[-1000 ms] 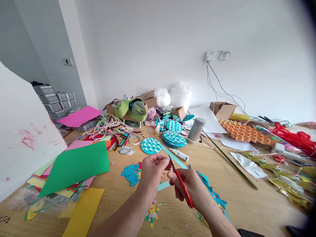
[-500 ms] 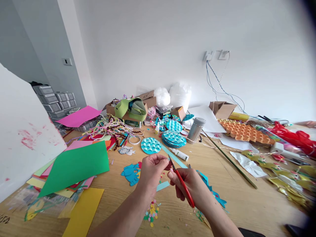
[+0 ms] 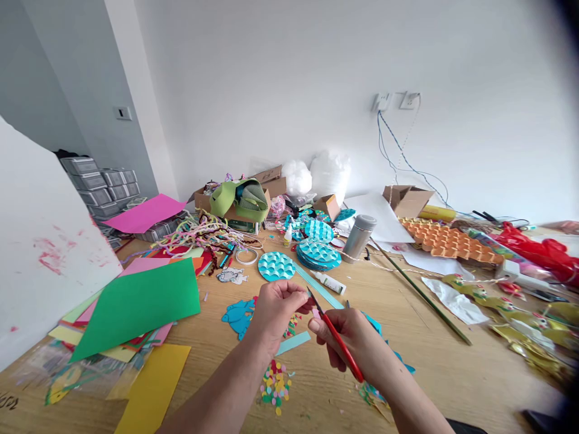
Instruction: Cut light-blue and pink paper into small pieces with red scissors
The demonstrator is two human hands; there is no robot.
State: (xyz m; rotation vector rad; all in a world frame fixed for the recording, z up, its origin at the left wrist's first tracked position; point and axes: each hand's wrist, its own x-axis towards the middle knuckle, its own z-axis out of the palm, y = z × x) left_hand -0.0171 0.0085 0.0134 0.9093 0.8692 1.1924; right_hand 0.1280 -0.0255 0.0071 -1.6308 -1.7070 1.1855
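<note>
My right hand [image 3: 357, 346] grips red-handled scissors [image 3: 337, 339], their blades pointing up and left toward my left hand [image 3: 275, 310]. My left hand pinches a small scrap of paper at its fingertips, right at the scissor tips; the scrap is too small to make out. Below the hands lies a heap of coloured paper bits [image 3: 275, 386] on the wooden table [image 3: 452, 374]. A blue paper fish cut-out [image 3: 237, 316] lies left of my left hand, and a light blue paper strip [image 3: 294, 342] lies between my wrists.
Green paper [image 3: 140, 304] and a yellow sheet [image 3: 151, 392] lie left. Teal scaled discs [image 3: 277, 266], a glue bottle [image 3: 329, 282], a steel flask [image 3: 359, 238], a long green stick [image 3: 420, 293] and an orange tray [image 3: 447, 242] lie beyond. Boxes line the wall.
Both hands have shifted slightly, the scissors dropping a little lower and to the right. More coloured bits show on the table beneath my left wrist.
</note>
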